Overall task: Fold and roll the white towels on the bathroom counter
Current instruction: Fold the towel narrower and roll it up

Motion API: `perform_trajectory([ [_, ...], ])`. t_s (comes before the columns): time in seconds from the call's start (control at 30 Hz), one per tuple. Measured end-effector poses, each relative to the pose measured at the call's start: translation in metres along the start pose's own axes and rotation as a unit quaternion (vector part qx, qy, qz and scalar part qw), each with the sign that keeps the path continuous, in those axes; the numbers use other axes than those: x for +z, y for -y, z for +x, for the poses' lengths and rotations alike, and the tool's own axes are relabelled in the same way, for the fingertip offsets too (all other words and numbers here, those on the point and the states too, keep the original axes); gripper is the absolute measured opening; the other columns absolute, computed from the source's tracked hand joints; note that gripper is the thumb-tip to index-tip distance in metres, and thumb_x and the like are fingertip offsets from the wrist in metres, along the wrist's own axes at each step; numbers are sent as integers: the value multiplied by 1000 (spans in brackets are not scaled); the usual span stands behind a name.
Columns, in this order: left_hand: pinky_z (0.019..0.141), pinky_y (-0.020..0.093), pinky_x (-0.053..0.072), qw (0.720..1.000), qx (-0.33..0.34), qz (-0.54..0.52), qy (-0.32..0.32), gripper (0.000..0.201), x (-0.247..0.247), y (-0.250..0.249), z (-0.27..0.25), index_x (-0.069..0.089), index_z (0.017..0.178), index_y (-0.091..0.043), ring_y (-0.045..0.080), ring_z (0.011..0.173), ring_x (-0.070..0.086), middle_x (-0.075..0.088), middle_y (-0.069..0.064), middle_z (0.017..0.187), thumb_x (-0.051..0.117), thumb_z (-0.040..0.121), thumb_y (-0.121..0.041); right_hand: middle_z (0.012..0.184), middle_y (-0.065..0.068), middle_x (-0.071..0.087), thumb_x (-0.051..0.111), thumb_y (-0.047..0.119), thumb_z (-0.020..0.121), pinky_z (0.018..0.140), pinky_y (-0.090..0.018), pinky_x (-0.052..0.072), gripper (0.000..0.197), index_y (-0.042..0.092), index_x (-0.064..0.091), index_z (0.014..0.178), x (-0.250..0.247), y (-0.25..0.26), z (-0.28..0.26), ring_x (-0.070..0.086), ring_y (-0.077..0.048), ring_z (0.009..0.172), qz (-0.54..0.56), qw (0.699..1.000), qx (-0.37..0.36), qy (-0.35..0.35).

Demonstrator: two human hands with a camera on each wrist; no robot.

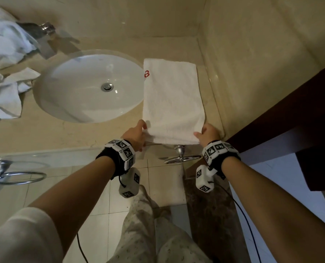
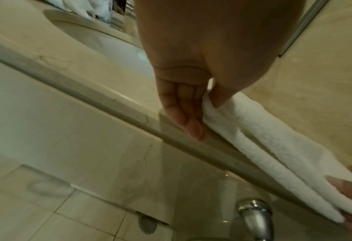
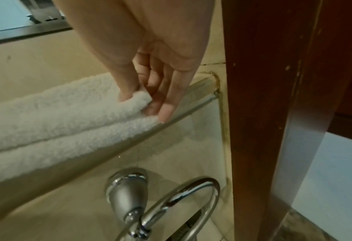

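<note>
1. Head view showed a white towel, already folded into a long strip, lying flat on the counter between the sink and the side wall, its near end at the counter's front edge. The left hand pinched the near left corner and the right hand the near right corner. More crumpled towels lay in a heap left of the sink, not yet folded.

2. Left wrist view showed the left hand's thumb on top of the towel's doubled near edge and its fingers beside and beneath it, gripping the layers.

3. Right wrist view showed the right hand holding the other corner the same way, thumb above, fingers below, a chrome towel ring hanging under the counter edge.

4. Judged from this, folding looked done and rolling was about to start; the next move called for both hands turning the near edge over evenly and keeping the roll tight and straight.
</note>
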State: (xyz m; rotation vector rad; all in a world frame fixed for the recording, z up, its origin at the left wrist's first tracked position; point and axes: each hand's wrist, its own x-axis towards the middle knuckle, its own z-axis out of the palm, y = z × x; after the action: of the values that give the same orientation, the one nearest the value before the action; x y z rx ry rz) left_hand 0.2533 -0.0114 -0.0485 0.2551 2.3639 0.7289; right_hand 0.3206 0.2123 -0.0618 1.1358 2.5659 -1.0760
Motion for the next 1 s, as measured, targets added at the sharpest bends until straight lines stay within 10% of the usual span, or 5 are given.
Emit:
perform_trajectory([
  [0.17, 52, 24, 44, 995, -16, 84, 55, 20, -10, 9, 6, 44, 106, -21, 19, 62, 59, 64, 7, 82, 55, 90, -24, 106, -16, 60, 56, 5, 89, 78, -30, 42, 17, 13, 45, 80, -2, 10, 1, 57, -32, 108, -34, 999, 25, 20],
  [0.3, 51, 20, 41, 990, -14, 89, 107, 27, -28, 1, 12, 53, 99, -20, 12, 57, 56, 61, -1, 71, 61, 85, -42, 111, -21, 63, 53, 0, 85, 85, -36, 52, 17, -4, 59, 100, -5, 9, 7, 61, -36, 102, -41, 995, 49, 73],
  [0.57, 66, 25, 46, 999, -18, 34, -21, 27, -57, -7, 48, 62, 97, -11, 14, 63, 59, 66, 1, 74, 49, 93, -34, 119, -19, 60, 66, 25, 69, 95, -48, 49, 57, -2, 54, 119, -15, 18, 50, 59, -36, 105, 77, 986, 88, 118],
  [0.8, 69, 25, 49, 998, -32, -27, -43, 23, -96, -15, 119, 60, 99, -10, 11, 60, 59, 65, 0, 70, 51, 92, -30, 136, -19, 49, 58, 28, 91, 103, -37, 40, 57, -5, 42, 134, -25, 65, 95, 49, -34, 123, 69, 986, 107, 105],
  [1.0, 65, 31, 51, 994, -63, -75, -54, 42, -124, -37, 196, 46, 120, -10, 24, 79, 61, 64, 10, 93, 59, 88, -34, 126, -16, 53, 56, 21, 92, 85, -32, 41, 49, -6, 45, 131, -28, 105, 157, 53, -27, 108, 66, 989, 93, 89],
])
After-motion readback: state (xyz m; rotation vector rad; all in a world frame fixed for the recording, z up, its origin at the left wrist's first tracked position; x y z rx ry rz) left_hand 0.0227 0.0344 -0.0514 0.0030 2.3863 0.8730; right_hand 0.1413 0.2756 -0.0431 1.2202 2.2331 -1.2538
